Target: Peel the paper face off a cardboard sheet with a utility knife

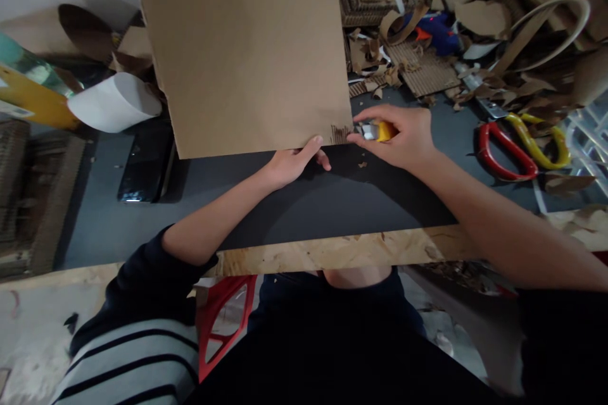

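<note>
A large flat sheet of brown cardboard [251, 57] lies over the dark tabletop, its near edge toward me. My left hand [294, 161] pinches that near edge, thumb on top and fingers underneath. Beside the sheet's near right corner, my right hand [399, 136] is closed around a yellow cutter [386, 131], with its metal end toward the corner. At that corner a small patch of ridged inner layer [339, 134] is exposed. Thumb and index fingertip of my right hand reach the sheet's right edge.
Scissors with red and yellow handles [508, 161] lie at the right, near cardboard scraps [427, 66] and a blue glue gun [441, 35]. A black phone [145, 164], a white roll [116, 102] and a yellow bottle [35, 98] are at the left. The wooden table edge [332, 252] runs in front.
</note>
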Available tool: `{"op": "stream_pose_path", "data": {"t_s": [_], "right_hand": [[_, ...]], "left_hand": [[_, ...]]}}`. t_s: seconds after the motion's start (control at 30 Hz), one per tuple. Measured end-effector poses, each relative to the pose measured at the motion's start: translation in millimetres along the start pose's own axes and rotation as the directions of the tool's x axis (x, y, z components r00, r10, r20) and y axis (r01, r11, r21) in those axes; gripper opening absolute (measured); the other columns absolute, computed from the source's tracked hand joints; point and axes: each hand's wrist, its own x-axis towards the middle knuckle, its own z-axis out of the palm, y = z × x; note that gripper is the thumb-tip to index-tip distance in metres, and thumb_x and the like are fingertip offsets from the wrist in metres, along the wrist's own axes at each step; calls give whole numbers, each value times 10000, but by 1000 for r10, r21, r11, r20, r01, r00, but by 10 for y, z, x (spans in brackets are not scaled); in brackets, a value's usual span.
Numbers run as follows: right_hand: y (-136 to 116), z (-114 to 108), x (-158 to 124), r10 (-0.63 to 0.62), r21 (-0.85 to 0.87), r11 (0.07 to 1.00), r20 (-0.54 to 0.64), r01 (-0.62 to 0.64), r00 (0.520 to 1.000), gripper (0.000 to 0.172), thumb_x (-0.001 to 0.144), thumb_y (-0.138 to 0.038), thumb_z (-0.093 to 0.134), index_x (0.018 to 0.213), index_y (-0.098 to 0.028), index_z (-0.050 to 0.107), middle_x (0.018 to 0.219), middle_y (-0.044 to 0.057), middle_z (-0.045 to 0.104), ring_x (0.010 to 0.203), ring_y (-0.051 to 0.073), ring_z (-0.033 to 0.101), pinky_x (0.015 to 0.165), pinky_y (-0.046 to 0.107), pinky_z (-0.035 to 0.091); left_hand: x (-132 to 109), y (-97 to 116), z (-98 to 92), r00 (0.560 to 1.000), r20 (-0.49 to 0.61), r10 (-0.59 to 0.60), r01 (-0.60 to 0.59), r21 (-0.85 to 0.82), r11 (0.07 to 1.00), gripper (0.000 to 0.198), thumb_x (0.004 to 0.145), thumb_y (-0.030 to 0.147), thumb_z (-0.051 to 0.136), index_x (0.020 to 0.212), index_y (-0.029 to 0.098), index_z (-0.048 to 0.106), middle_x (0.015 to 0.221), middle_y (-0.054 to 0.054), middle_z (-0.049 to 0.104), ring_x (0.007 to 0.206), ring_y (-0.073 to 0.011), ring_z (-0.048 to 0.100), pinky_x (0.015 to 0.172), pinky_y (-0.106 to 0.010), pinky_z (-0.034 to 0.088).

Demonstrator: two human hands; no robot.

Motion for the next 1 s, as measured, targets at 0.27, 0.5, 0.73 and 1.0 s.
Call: {"op": "stream_pose_path", "data": {"t_s": [0.27,0.5,0.73,1.0], "right_hand": [[-83,65,10,-53,-168,982,173,83,983,530,874,-208,586,1325,-312,843,1189,60,858,1079,329,795,959,459,575],[-106,82,-3,-112,-199,969,172,145,979,470,887,-252,566,1259,-263,852,1084,88,860,979,321,785,910,450,546],[-57,204,9,-209,-200,952,139,234,968,307,897,-283,564,1114,-221,772,844,57,777,768,235,695,836,374,493],[22,255,13,-236,-187,951,77,246,969,263,827,-234,557,1066,-242,665,779,21,702,649,213,600,808,352,511]], "left_hand": [[-1,-31,-9,993,94,78,-87,91,992,625,1151,458,391,734,227,795,872,-41,804,960,-205,736,1055,-322,546],[-15,-17,-19,988,132,77,-95,136,986,605,1168,430,398,758,223,791,890,-31,780,978,-199,726,1056,-311,536],[-38,57,-28,986,163,40,-70,187,980,654,1160,478,327,777,224,793,940,-42,809,1000,-201,729,1084,-326,535],[-54,47,-44,983,181,38,-86,264,961,680,1157,528,277,839,225,797,952,-43,800,1026,-206,722,1108,-338,522]]}}
